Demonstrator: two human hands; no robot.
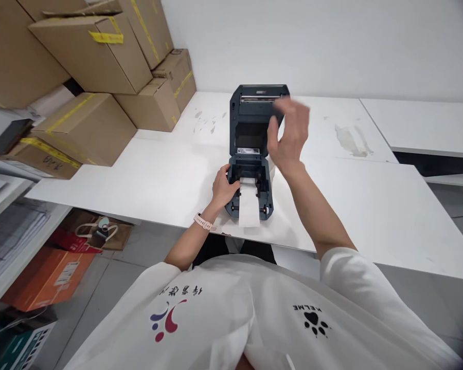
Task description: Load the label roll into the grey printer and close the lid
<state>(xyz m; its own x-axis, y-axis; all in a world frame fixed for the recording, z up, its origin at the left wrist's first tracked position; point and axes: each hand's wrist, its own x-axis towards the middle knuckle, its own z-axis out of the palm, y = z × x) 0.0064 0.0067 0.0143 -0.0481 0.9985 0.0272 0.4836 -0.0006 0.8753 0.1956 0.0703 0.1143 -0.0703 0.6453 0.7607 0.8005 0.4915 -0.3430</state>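
A dark blue label printer (250, 154) sits on the white table (150, 174) with its lid (258, 110) raised. A strip of white label paper (249, 204) runs out of its front over the table edge. My left hand (224, 186) rests on the printer's left side, fingers curled against the paper guide beside the strip. My right hand (289, 131) is raised at the lid's right edge, fingers spread and blurred by motion, holding nothing that I can see.
Stacked cardboard boxes (88, 77) with yellow tape fill the table's far left. A second white table (420, 123) stands at the right. Shelving (11, 216) is at the left, with an orange box (46, 277) and a bag (96, 231) on the floor.
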